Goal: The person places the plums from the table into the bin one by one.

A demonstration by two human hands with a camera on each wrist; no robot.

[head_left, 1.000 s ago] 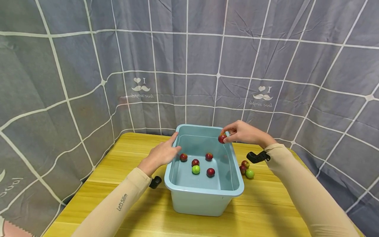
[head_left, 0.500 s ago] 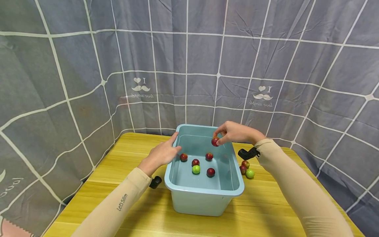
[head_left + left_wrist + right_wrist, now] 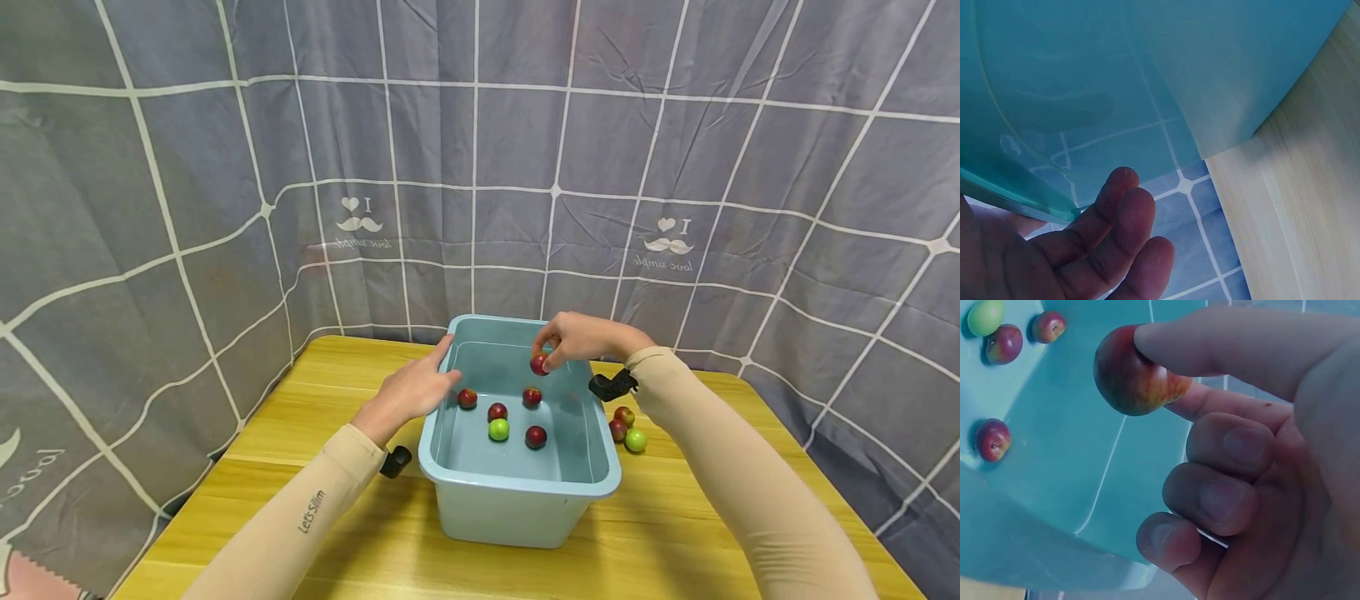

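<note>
In the right wrist view, a small red apple (image 3: pixel 1138 372) with a yellowish end is pinched between the thumb and index finger of my right hand (image 3: pixel 581 336), the other fingers curled. The hand holds it over the far right part of a light blue plastic tub (image 3: pixel 517 483). My left hand (image 3: pixel 412 387) grips the tub's left rim, thumb over the inside and fingers outside, as the left wrist view (image 3: pixel 1110 244) of the hand shows. On the tub floor lie several red apples (image 3: pixel 536 437) and a green apple (image 3: pixel 498 429), apart from the held one.
On the wooden table (image 3: pixel 360 367), just right of the tub, two red apples (image 3: pixel 624 416) and a green apple (image 3: pixel 635 440) sit close together, partly below the right forearm. A grey curtain (image 3: pixel 510 225) with white grid lines hangs behind and around the table.
My right hand has moved left and slightly down with the red apple, from the tub's right rim to over its inside. My left hand stays on the left rim.
</note>
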